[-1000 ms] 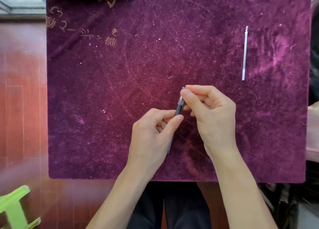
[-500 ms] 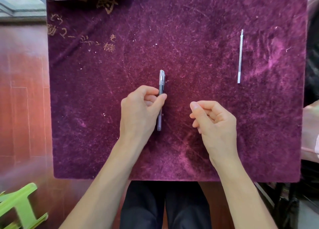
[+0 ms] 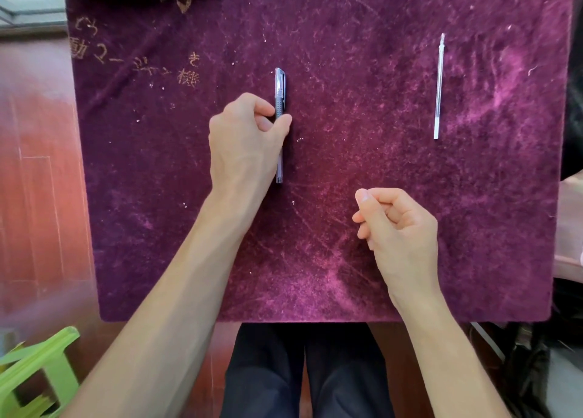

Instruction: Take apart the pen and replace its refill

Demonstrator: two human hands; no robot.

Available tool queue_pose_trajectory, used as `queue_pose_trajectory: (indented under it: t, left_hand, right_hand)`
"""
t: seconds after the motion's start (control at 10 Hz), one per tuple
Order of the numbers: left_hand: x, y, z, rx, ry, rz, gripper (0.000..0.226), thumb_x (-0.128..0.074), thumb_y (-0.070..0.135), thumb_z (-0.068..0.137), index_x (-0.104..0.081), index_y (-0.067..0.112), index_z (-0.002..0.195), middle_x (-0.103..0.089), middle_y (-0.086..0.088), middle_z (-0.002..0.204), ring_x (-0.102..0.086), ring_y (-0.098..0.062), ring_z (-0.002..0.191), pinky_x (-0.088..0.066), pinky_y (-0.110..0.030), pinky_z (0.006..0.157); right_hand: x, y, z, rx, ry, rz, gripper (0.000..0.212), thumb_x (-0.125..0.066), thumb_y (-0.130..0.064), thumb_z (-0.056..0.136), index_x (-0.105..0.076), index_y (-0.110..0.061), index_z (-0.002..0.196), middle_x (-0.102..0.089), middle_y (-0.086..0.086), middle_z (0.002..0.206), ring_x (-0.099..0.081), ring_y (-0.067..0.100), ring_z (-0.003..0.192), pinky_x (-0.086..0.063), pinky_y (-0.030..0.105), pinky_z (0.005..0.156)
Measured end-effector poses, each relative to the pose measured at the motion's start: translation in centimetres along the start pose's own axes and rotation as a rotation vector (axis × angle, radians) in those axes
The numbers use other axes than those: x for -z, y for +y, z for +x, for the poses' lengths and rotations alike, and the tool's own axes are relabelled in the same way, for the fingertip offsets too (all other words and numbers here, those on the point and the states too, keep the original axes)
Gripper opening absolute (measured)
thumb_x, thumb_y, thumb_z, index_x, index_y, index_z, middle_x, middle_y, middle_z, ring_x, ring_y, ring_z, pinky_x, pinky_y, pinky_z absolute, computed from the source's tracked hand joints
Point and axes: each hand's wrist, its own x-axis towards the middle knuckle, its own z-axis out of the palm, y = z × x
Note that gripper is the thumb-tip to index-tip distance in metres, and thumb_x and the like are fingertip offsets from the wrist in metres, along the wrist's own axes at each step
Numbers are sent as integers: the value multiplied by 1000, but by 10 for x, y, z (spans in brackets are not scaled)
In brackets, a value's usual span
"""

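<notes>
Left hand had carried the pen up the mat, gripping it; right hand let go, curled empty — reassembled, apparently.

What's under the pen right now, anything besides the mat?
The pen lies on the purple velvet mat, with nothing else visible beneath it. The left hand grips its middle, so that stretch is covered.
</notes>
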Motion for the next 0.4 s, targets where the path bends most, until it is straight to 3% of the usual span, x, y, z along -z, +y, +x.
queue_pose_trajectory:
  t: [0.2, 0.4]
  left_hand:
    - [7, -2, -11, 2, -18, -9, 34, -73, 48, 84, -74, 22, 107, -72, 10, 78, -70, -9, 77, -57, -29, 81]
    - [42, -5, -61, 87, -144, -60, 22, -56, 40, 91, -73, 27, 95, -70, 12, 74, -69, -8, 72, -53, -28, 74]
  right_hand:
    - [2, -9, -8, 15, 1, -9, 12, -73, -32, 101, -78, -26, 93, -77, -8, 76, -65, -2, 59, -49, 10, 57]
    - [24, -52, -57, 42, 15, -25, 19, -69, -37, 102, -78, -26, 91, -74, -15, 73, -67, -4, 65, -52, 9, 64]
